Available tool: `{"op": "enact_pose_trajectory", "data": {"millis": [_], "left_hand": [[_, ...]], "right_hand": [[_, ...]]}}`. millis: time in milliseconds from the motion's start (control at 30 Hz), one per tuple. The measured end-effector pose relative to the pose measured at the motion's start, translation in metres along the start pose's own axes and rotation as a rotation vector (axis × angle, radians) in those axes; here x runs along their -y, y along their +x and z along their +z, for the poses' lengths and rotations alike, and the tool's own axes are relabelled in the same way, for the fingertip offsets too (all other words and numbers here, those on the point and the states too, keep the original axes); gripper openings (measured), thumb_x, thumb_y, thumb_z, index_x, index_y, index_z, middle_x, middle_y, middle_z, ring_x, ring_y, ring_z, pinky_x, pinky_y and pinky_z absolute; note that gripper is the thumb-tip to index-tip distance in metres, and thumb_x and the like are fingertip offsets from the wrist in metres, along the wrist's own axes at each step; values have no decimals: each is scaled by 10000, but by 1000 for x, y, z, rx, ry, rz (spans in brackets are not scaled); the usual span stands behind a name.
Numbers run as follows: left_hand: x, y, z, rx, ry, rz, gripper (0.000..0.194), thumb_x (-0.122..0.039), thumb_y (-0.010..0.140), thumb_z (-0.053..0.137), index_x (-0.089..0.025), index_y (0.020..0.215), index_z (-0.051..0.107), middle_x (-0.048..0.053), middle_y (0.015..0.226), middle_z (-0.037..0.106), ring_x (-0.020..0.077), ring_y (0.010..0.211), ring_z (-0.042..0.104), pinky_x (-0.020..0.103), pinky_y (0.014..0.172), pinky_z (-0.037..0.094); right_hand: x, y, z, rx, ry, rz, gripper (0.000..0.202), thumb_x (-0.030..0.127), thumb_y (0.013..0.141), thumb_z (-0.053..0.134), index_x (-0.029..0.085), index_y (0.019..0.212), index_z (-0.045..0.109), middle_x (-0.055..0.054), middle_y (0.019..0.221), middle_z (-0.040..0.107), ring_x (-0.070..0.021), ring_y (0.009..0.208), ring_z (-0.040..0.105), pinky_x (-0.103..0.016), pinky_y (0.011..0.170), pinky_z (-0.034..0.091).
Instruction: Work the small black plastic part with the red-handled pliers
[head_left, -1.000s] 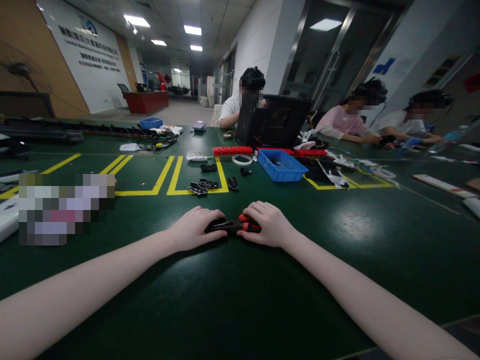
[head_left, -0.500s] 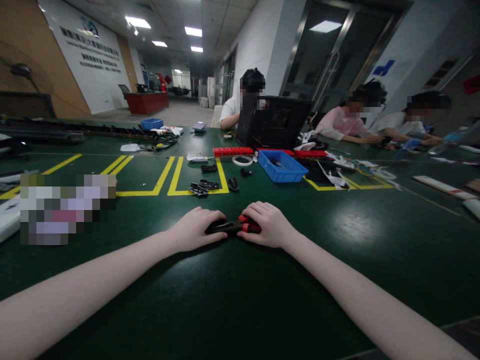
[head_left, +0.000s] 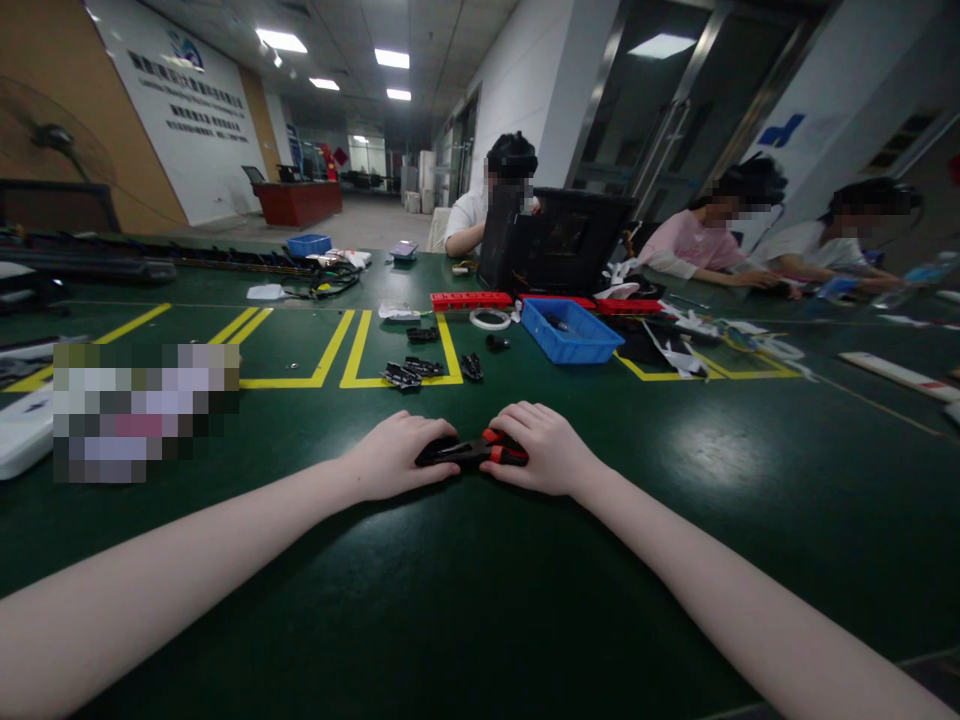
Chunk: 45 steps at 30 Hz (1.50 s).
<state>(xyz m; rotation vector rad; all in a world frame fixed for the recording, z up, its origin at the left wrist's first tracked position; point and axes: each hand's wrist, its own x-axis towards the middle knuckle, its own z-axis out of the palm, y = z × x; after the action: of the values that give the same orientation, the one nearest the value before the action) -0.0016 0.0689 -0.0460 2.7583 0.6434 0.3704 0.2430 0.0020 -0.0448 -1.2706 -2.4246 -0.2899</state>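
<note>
Red-and-black-handled pliers (head_left: 474, 451) lie low over the green table, with my right hand (head_left: 544, 450) wrapped round their handles. Their dark jaws point left and meet a small black part (head_left: 437, 456). My left hand (head_left: 397, 458) is closed on that part between thumb and fingers. Where the jaws end and the part begins is hard to make out. Beyond my hands, several black clip-like pieces (head_left: 403, 375) lie by the yellow tape, and a short black cylinder (head_left: 496, 342) is to their right.
A blue bin (head_left: 571, 335) with dark items stands ahead, right of a white ring (head_left: 490, 319). Behind it are red strips (head_left: 471, 301) and a large black case (head_left: 559, 240). A white object (head_left: 28, 425) lies at left. Co-workers sit across the green table (head_left: 465, 600).
The whole view has shifted slightly to the right. Both hands keep their hold on the pliers and the black part, with almost no movement between them.
</note>
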Motion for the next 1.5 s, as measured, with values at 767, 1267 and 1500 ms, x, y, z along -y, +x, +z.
{"op": "enact_pose_trajectory", "data": {"millis": [767, 1267, 1500], "left_hand": [[1, 0, 0, -2, -33, 5, 367, -466, 904, 574, -202, 1159, 561, 45, 986, 678, 222, 869, 627, 355, 796, 435], [2, -1, 0, 2, -3, 9, 379, -486, 940, 515, -195, 1178, 571, 71, 1045, 683, 243, 923, 644, 367, 811, 452], [2, 0, 0, 8, -10, 15, 385, -488, 943, 510, -201, 1193, 570, 71, 1052, 686, 237, 937, 644, 358, 823, 450]], "right_hand": [[-1, -2, 0, -34, 31, 16, 382, 532, 818, 619, 174, 951, 599, -100, 920, 656, -224, 823, 597, -355, 719, 447], [1, -2, 0, -49, -3, -7, 389, 527, 833, 602, 166, 979, 593, -115, 929, 646, -240, 849, 590, -371, 737, 455], [1, -2, 0, -75, -17, -12, 389, 530, 826, 605, 171, 974, 592, -111, 922, 643, -233, 825, 582, -367, 717, 440]]}}
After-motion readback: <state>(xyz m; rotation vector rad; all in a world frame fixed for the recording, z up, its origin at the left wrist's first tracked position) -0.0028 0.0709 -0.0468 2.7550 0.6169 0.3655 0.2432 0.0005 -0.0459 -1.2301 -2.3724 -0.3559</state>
